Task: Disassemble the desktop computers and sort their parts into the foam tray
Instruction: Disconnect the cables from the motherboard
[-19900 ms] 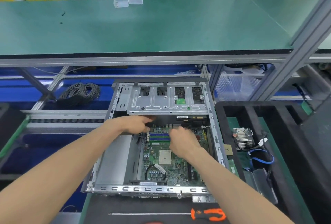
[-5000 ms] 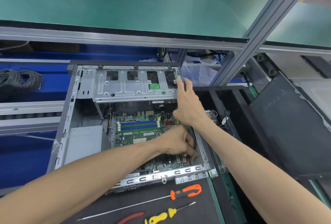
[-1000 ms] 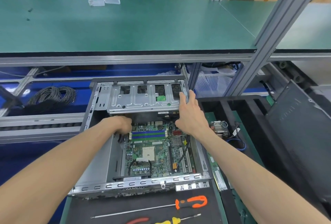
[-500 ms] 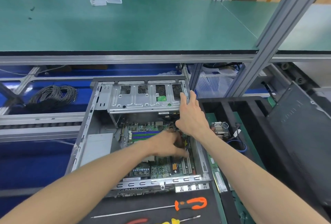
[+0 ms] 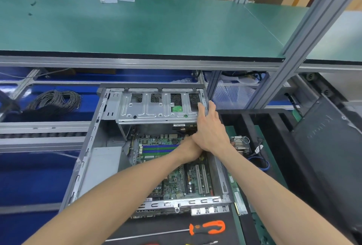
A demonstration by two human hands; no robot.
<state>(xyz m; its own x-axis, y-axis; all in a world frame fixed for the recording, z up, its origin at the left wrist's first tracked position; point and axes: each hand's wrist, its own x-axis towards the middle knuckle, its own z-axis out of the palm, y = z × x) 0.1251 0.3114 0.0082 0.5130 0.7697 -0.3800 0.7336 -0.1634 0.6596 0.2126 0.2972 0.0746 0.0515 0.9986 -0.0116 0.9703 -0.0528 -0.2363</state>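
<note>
An open desktop case (image 5: 92,146) lies flat before me, showing its green motherboard (image 5: 176,182) with blue memory slots and a silver drive cage (image 5: 156,109) at the far end. My right hand (image 5: 209,129) rests with straight fingers on the cage's right edge. My left hand (image 5: 189,149) reaches across the board to its far right corner. Its fingers are hidden beneath my right hand, so its grip cannot be seen. The black foam tray (image 5: 254,119) stands right of the case and holds a heatsink (image 5: 240,143) and a blue cable (image 5: 263,164).
An orange-handled screwdriver (image 5: 207,228) lies on the black mat in front of the case. A dark side panel (image 5: 329,142) leans at the right. A coil of cables (image 5: 54,101) sits at the left. A green shelf (image 5: 156,25) overhangs the far end.
My left hand has moved from the middle of the motherboard toward its far right corner, going under my right hand. The right hand stays on the cage edge.
</note>
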